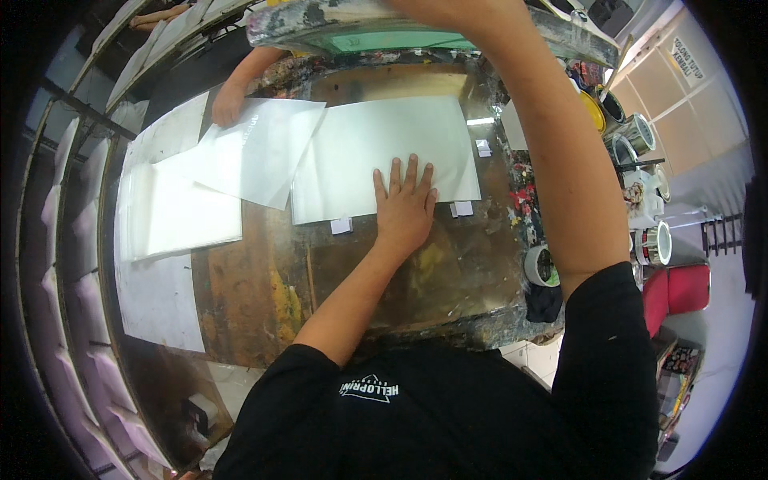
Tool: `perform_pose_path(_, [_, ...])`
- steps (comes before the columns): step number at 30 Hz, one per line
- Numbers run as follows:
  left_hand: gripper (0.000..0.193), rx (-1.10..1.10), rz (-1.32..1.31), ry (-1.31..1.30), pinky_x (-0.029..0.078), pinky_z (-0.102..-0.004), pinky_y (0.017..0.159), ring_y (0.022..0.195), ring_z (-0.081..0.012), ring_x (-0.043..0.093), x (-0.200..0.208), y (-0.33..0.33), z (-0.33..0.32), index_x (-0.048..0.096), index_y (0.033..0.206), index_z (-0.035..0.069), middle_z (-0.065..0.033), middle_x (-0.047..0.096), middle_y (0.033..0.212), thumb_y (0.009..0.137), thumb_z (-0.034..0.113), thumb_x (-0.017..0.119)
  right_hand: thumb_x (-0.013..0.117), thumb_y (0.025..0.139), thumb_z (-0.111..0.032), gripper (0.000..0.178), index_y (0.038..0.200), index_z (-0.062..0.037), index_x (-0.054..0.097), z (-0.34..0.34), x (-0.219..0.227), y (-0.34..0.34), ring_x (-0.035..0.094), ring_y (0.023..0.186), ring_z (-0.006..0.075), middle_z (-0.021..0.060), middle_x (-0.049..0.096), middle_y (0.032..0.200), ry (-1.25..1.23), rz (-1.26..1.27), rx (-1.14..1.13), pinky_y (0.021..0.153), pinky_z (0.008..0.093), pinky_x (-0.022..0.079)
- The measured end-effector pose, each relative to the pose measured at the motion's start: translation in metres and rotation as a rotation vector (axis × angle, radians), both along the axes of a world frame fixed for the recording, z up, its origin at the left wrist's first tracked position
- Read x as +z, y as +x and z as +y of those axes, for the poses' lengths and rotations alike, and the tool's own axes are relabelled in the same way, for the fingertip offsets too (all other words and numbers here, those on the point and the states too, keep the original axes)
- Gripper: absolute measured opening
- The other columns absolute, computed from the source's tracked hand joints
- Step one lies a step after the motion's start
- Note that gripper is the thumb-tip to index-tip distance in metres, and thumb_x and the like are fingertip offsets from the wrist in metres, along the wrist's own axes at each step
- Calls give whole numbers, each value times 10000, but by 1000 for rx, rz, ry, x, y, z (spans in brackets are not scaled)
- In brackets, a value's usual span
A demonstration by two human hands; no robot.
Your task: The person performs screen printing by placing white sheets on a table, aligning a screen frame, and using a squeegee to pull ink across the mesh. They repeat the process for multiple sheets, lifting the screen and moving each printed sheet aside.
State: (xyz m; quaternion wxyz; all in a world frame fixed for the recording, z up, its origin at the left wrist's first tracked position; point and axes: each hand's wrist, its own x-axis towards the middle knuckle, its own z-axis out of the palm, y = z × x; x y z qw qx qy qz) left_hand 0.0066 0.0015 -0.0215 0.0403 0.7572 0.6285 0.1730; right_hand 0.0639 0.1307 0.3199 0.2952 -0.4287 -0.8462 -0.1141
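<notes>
My left hand [406,204] lies flat with its fingers spread on a pale, translucent sheet [352,160] on the stained work table. My right arm reaches up to a raised screen printing frame [384,40] with green mesh and an ink-smeared rim. At the top edge of the picture, my right hand [456,10] is at that frame; its fingers are out of sight. Small white folded tabs [341,226] sit by the sheet's edges. On the left, another person's hand [228,106] touches a second translucent sheet [260,148], which overlaps a stack of sheets [188,208].
Shelves [72,264] holding pale sheets line the left side. Paint cans [638,132] and tubs stand at the right. A white cup [542,266] and a black cloth [545,304] are by the table's right edge. A red chair [688,288] is farther right.
</notes>
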Motion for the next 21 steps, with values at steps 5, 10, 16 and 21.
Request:
perform_pose_path(5, [524, 2, -45, -32, 78, -659, 1279, 1602, -408, 244, 3, 1, 3, 458, 1618, 188, -122, 337, 1722, 1133, 368, 376, 359, 1028, -735, 887, 846, 36, 757, 2, 10, 0, 734, 835, 435, 266, 745, 855, -38, -24, -16, 753, 521, 578])
perform_pose_path(10, [520, -4, -107, -93, 79, -651, 1280, 1599, -420, 243, 4, -2, 6, 471, 1607, 162, -123, 353, 1715, 1148, 363, 332, 361, 1039, -709, 856, 995, 31, 789, 2, 17, 0, 738, 976, 433, 275, 763, 982, -101, -3, -12, 889, 502, 566])
perform_pose_path(16, [545, 23, -462, -263, 88, -674, 1267, 1559, -458, 312, 34, -17, 21, 550, 1541, 122, -137, 465, 1646, 1160, 396, 273, 374, 1041, -696, 821, 1090, 15, 781, 6, 13, 4, 739, 1028, 419, 269, 766, 1057, -69, 39, 1, 917, 488, 566])
perform_pose_path(21, [540, -64, -176, -161, 102, -713, 1252, 1568, -440, 309, 33, 6, 18, 510, 1573, 152, -147, 410, 1679, 1146, 421, 317, 380, 1039, -693, 809, 1116, 9, 775, 9, 14, 5, 736, 1044, 427, 274, 763, 1074, -114, -3, 50, 936, 491, 563])
